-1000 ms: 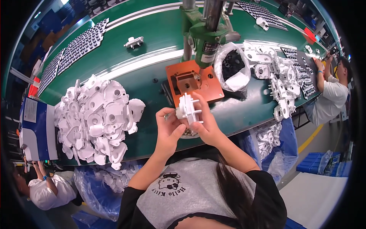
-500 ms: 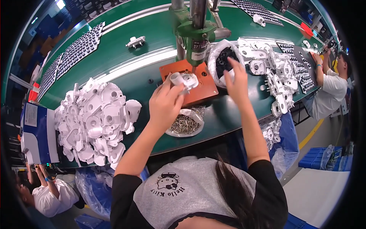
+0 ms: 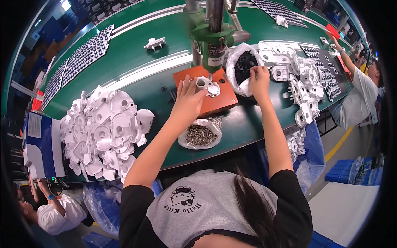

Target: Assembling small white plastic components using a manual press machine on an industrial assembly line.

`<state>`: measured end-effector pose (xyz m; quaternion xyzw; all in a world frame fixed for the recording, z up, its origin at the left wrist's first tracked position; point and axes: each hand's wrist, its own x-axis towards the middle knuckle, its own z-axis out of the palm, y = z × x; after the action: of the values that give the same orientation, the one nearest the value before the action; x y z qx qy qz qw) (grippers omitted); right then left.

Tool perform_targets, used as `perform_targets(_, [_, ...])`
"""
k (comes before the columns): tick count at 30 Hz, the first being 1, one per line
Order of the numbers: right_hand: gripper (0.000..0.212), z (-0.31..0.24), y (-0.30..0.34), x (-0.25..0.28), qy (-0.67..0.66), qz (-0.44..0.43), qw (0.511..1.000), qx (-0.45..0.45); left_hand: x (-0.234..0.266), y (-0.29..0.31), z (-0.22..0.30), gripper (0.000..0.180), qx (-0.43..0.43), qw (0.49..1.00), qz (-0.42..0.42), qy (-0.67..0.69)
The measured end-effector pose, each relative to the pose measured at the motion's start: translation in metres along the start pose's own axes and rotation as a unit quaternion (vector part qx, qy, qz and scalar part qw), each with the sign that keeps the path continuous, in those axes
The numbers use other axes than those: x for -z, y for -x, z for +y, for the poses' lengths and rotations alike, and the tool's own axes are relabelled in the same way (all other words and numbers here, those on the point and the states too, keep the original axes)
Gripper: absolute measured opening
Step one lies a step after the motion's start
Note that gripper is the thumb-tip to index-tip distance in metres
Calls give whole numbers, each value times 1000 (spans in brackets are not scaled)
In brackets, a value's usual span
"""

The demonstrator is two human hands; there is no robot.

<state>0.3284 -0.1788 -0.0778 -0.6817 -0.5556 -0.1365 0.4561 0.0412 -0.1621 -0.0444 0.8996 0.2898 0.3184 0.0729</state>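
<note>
A white plastic housing [image 3: 208, 86] with a round tube sits on the orange fixture block [image 3: 221, 100], under the tip of a green press-like machine [image 3: 214, 45]. Against the housing's left side, my left hand [image 3: 188, 99] holds it with the thumb and fingers. My right hand [image 3: 259, 82] is at the right rim of a clear bag of small black parts [image 3: 244, 66]. Its fingertips are pinched together; what is between them, if anything, is too small to make out. Just in front of the block lies an open bag of screws [image 3: 200, 135].
White housings form a large pile [image 3: 103, 132] on the left and another group [image 3: 304, 78] on the right. Trays of small dark parts [image 3: 87, 49] line the far green belt, where one white part [image 3: 155, 43] lies. Co-workers [image 3: 355, 95] sit at both sides.
The white housing has come down onto the orange block with my left hand. My right hand's spread fingers have closed at the bag's rim. The white part on the belt has shifted right.
</note>
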Motion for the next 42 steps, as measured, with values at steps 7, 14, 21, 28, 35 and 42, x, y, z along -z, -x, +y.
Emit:
perform_targets(7, [12, -70, 0, 6, -254, -188, 948, -23, 11, 4, 16, 36, 30, 998, -47, -34])
perform_targets(14, [19, -113, -3, -4, -157, -288, 945, -6, 13, 8, 9, 44, 19, 999, -30, 9])
perform_targets(21, [17, -112, -3, -6, -168, -303, 937, -35, 6, 11, 5, 44, 32, 999, -17, 11])
perform_targets(28, [17, -106, -4, -9, -197, -322, 925, -39, 6, 9, 3, 45, 14, 1000, 14, 22])
perform_targets(35, [17, -104, 0, -17, -163, -298, 940, -16, 5, 9, 3, 44, 16, 999, 20, 28])
perform_targets(42, [24, -111, 4, -17, -125, -241, 962, 40, 5, 8, 4, 44, 14, 1000, 15, 22])
